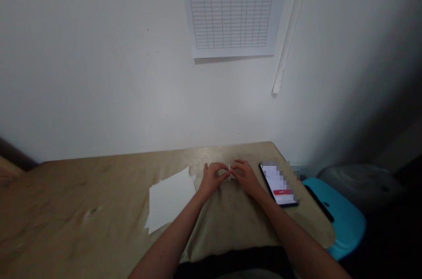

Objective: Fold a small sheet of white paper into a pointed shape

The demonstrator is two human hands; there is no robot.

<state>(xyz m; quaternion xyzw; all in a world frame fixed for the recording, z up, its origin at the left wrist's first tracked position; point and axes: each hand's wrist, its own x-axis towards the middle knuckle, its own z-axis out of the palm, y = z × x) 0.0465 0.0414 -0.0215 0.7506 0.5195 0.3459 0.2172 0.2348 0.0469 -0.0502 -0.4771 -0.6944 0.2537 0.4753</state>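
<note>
My left hand (214, 177) and my right hand (245, 175) meet over the table, fingertips nearly touching. Between them is a small white paper piece (230, 173), pinched by thumb and fingers from both sides. Its thin points stick out above and below the fingertips; most of its shape is hidden. Beside my left forearm lie several white paper sheets (172, 201), slightly fanned, the top one bearing faint lines.
The brown-covered table (82, 208) meets a white wall. A phone (278, 184) with a lit screen lies right of my right hand. Past the table's right edge stands a turquoise plastic object (346, 217). A printed chart (234, 15) hangs on the wall.
</note>
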